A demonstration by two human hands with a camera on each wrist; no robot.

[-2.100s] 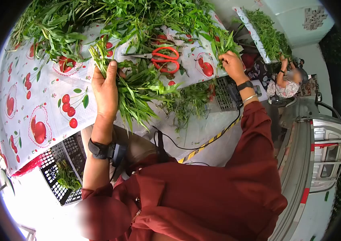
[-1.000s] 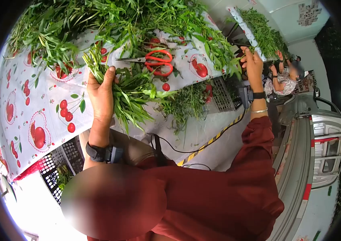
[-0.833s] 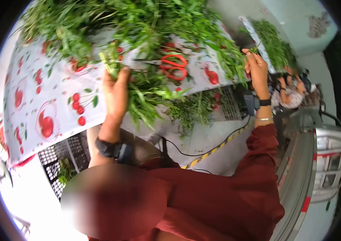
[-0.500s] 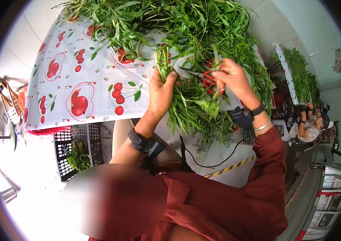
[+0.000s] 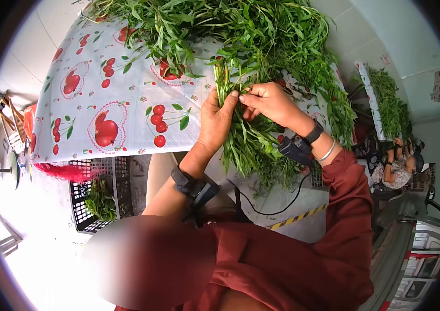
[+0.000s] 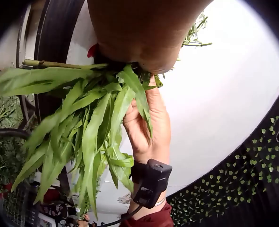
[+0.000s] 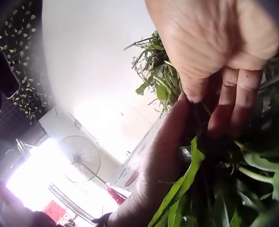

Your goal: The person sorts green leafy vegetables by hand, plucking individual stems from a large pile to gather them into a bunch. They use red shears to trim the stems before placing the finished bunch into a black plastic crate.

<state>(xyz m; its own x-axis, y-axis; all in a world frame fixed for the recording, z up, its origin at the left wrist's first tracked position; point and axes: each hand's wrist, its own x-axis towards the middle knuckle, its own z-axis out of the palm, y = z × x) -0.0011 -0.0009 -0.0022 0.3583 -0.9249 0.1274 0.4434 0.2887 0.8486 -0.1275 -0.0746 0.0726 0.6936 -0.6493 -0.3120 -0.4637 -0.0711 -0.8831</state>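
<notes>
left hand (image 5: 215, 119) curls round a leafy green bunch of slim stems (image 5: 240, 145), right hand (image 5: 272, 106) pinches in at it, exact hold hidden. bunch is by the near edge of the white cherry-print tablecloth (image 5: 137, 122), in front of the big loose green heap (image 5: 261, 31). i'd hold the left snug, stem ends (image 5: 218, 71) level, right pinch tight in.

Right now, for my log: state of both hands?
Left hand: closed, holding the bunch.
Right hand: closed, pinching at the bunch; which piece is hidden.
</notes>
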